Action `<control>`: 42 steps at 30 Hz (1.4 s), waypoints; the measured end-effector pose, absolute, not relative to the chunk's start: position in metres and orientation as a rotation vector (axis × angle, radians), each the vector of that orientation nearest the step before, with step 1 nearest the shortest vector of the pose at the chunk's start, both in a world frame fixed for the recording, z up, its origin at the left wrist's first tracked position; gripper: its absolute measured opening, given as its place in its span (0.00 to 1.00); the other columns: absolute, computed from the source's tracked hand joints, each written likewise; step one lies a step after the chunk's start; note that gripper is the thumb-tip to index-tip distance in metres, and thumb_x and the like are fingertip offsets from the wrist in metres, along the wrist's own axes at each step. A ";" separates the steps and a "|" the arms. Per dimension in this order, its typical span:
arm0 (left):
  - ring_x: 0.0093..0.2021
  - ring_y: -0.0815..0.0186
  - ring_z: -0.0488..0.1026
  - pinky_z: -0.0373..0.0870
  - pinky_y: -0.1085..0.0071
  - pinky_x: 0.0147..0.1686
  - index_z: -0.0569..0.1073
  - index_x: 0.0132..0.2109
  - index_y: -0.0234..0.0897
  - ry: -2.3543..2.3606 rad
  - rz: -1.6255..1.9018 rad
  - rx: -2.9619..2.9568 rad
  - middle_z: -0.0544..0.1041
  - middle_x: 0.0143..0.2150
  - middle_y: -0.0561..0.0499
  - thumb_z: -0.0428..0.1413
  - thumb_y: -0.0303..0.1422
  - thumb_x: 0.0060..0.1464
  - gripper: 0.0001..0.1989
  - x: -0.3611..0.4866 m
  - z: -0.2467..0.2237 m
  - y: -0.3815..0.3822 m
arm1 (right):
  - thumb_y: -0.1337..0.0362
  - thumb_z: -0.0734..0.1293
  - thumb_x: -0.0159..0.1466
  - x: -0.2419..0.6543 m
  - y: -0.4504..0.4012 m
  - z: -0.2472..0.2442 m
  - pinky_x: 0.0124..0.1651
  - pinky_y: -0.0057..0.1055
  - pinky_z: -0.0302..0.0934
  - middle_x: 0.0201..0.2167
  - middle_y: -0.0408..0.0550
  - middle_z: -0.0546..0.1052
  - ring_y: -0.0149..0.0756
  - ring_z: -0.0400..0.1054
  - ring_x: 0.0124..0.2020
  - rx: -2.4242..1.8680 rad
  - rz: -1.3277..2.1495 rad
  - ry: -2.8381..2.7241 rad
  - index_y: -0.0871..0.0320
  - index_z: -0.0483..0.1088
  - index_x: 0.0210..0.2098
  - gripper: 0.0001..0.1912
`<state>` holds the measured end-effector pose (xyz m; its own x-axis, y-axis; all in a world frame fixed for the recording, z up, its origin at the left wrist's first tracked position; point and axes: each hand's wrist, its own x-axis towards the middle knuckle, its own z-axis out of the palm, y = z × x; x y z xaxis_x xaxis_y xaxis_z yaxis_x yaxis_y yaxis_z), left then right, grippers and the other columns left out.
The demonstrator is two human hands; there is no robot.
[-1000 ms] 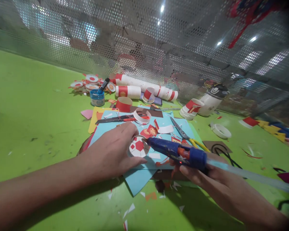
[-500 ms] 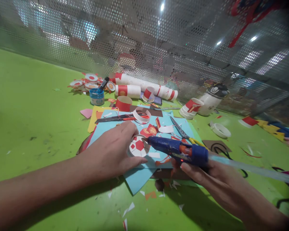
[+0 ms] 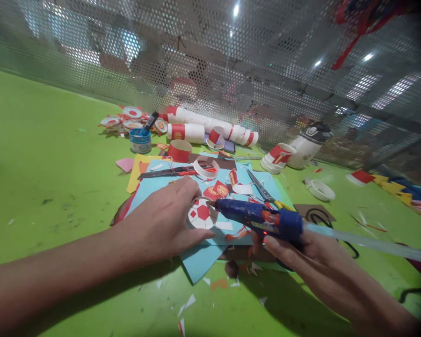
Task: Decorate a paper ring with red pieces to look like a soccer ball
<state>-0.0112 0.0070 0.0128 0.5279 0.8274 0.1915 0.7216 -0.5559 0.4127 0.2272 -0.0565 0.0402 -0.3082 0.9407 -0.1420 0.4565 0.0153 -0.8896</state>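
Between the thumb and fingers of my left hand (image 3: 168, 220) is a round white disc (image 3: 202, 213) with red patches like a football. The hand is closed around its left side, and the disc lies over light blue paper (image 3: 199, 269). My right hand (image 3: 301, 255) is wrapped round a blue hot glue gun (image 3: 256, 215), with a small red light lit and a long clear glue stick (image 3: 365, 239) coming out of its back. The gun's nozzle is at the disc's upper right edge; I cannot tell whether it touches. Red paper pieces (image 3: 217, 189) lie just behind the disc.
Behind the disc lie a utility knife (image 3: 168, 172), scissors (image 3: 261, 187) and a white paper ring (image 3: 206, 167). Farther back are a blue jar (image 3: 140, 141), stacked paper cups (image 3: 185, 133), a cup with red paper (image 3: 279, 158) and a white flask (image 3: 308, 145). Paper scraps litter the green table (image 3: 56, 140).
Hardly anything differs. Both hands keep their place with the glue gun's nozzle at the disc's edge; the glue stick's rear end sits slightly higher, and the view has shifted very slightly.
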 end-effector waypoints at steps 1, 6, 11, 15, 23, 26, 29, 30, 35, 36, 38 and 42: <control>0.36 0.58 0.68 0.61 0.68 0.30 0.63 0.39 0.38 1.295 0.537 2.486 0.71 0.37 0.47 0.59 0.44 0.51 0.17 -0.011 0.013 0.007 | 0.48 0.63 0.67 0.228 -0.057 0.040 0.39 0.35 0.75 0.41 0.50 0.82 0.43 0.79 0.35 -1.428 1.238 -1.810 0.53 0.74 0.53 0.22; 0.36 0.58 0.68 0.60 0.67 0.29 0.63 0.38 0.38 1.291 0.549 2.493 0.71 0.37 0.47 0.59 0.44 0.50 0.17 -0.010 0.012 0.009 | 0.52 0.63 0.68 0.232 -0.058 0.038 0.44 0.34 0.74 0.42 0.48 0.82 0.42 0.79 0.39 -1.433 1.233 -1.827 0.50 0.74 0.54 0.18; 0.35 0.58 0.68 0.60 0.67 0.29 0.63 0.39 0.38 1.299 0.530 2.500 0.71 0.37 0.47 0.59 0.45 0.51 0.18 -0.010 0.012 0.009 | 0.54 0.65 0.67 0.231 -0.058 0.039 0.44 0.37 0.75 0.47 0.49 0.81 0.43 0.79 0.40 -1.401 1.380 -1.715 0.49 0.71 0.56 0.20; 0.35 0.59 0.67 0.61 0.67 0.30 0.63 0.38 0.38 1.298 0.530 2.500 0.70 0.37 0.48 0.59 0.45 0.51 0.18 -0.011 0.011 0.008 | 0.54 0.65 0.67 0.230 -0.058 0.039 0.42 0.38 0.76 0.45 0.50 0.81 0.45 0.79 0.39 -1.383 1.407 -1.677 0.49 0.72 0.55 0.19; 0.35 0.60 0.67 0.61 0.67 0.30 0.63 0.39 0.39 1.299 0.549 2.485 0.70 0.36 0.49 0.59 0.45 0.51 0.18 -0.012 0.012 0.007 | 0.50 0.63 0.67 0.230 -0.057 0.038 0.44 0.39 0.75 0.46 0.49 0.81 0.45 0.79 0.42 -1.398 1.375 -1.720 0.48 0.72 0.55 0.20; 0.35 0.60 0.68 0.62 0.67 0.31 0.63 0.39 0.38 1.287 0.561 2.484 0.70 0.36 0.49 0.59 0.44 0.51 0.17 -0.011 0.011 0.007 | 0.49 0.63 0.66 0.230 -0.056 0.038 0.45 0.40 0.75 0.45 0.49 0.81 0.46 0.79 0.41 -1.439 1.333 -1.730 0.49 0.72 0.55 0.21; 0.35 0.60 0.68 0.62 0.67 0.31 0.63 0.39 0.38 1.272 0.575 2.489 0.70 0.37 0.49 0.59 0.44 0.51 0.17 -0.010 0.011 0.008 | 0.49 0.63 0.67 0.231 -0.057 0.037 0.46 0.39 0.74 0.45 0.49 0.82 0.45 0.78 0.42 -1.462 1.323 -1.720 0.50 0.72 0.55 0.21; 0.36 0.59 0.68 0.62 0.67 0.32 0.63 0.39 0.38 1.271 0.578 2.490 0.70 0.37 0.49 0.59 0.44 0.51 0.17 -0.010 0.011 0.008 | 0.49 0.63 0.67 0.231 -0.057 0.037 0.46 0.38 0.74 0.44 0.48 0.82 0.44 0.78 0.42 -1.457 1.343 -1.718 0.50 0.72 0.55 0.21; 0.36 0.59 0.68 0.63 0.66 0.32 0.63 0.39 0.38 1.270 0.570 2.499 0.70 0.37 0.48 0.58 0.45 0.51 0.17 -0.011 0.010 0.008 | 0.50 0.62 0.68 0.231 -0.057 0.036 0.48 0.36 0.72 0.43 0.47 0.82 0.42 0.78 0.42 -1.453 1.373 -1.673 0.51 0.71 0.55 0.21; 0.36 0.59 0.68 0.63 0.66 0.32 0.63 0.38 0.38 1.265 0.571 2.502 0.70 0.36 0.48 0.58 0.45 0.51 0.17 -0.011 0.010 0.008 | 0.51 0.63 0.68 0.231 -0.058 0.036 0.49 0.37 0.72 0.43 0.47 0.82 0.42 0.78 0.42 -1.457 1.370 -1.657 0.51 0.72 0.55 0.20; 0.36 0.59 0.68 0.64 0.66 0.33 0.63 0.38 0.38 1.257 0.577 2.521 0.70 0.36 0.48 0.58 0.45 0.52 0.17 -0.012 0.008 0.008 | 0.51 0.63 0.68 0.230 -0.058 0.036 0.48 0.38 0.72 0.41 0.47 0.83 0.43 0.78 0.42 -1.453 1.396 -1.634 0.51 0.73 0.53 0.19; 0.37 0.58 0.68 0.65 0.64 0.34 0.63 0.39 0.37 1.254 0.595 2.619 0.70 0.37 0.46 0.57 0.43 0.53 0.16 -0.013 0.006 0.007 | 0.49 0.62 0.67 0.227 -0.059 0.039 0.46 0.40 0.73 0.38 0.49 0.83 0.45 0.78 0.38 -1.447 1.462 -1.591 0.53 0.76 0.49 0.20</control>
